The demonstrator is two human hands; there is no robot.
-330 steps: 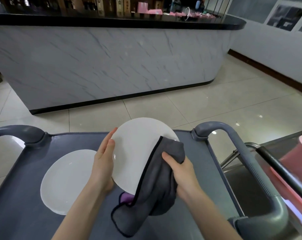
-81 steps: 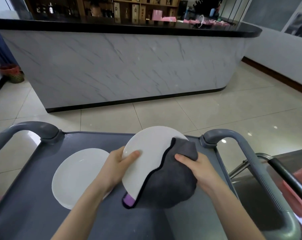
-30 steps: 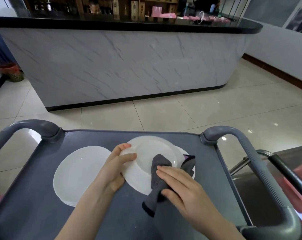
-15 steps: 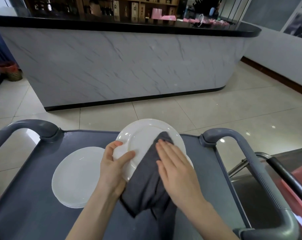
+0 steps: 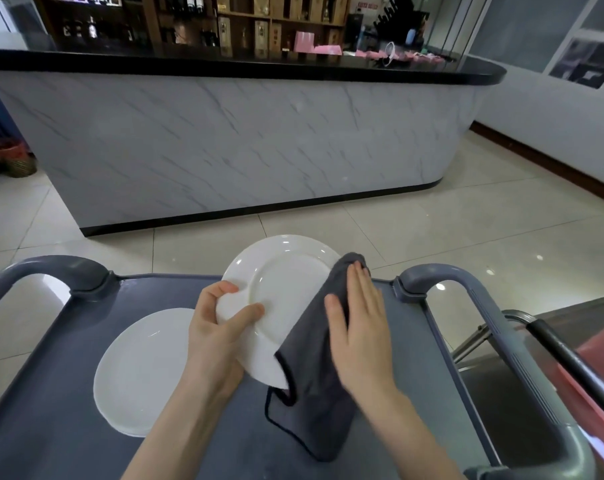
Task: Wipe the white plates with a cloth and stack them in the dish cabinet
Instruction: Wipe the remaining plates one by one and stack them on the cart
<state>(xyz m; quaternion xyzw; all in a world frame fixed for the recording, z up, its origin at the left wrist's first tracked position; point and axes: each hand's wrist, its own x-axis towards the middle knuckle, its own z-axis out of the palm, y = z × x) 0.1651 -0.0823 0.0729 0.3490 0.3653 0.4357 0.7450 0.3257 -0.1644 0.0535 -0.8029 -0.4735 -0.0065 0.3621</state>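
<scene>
Sliding off the middle of the held plate, the right hand and the grey cloth now sit at its right rim, leaving more of the white face bare than half a second ago. On the left of the grey cart a flat plate lies. Next to it the left hand grips the held plate, tilted, by its left rim, thumb on the face and fingers curled behind. The right hand is flat with straight fingers, pressing the cloth to the plate. The cloth hangs past the lower edge. Beyond the cart, pale floor tiles run to a marble-fronted bar with a black top, bottle shelves behind it.
</scene>
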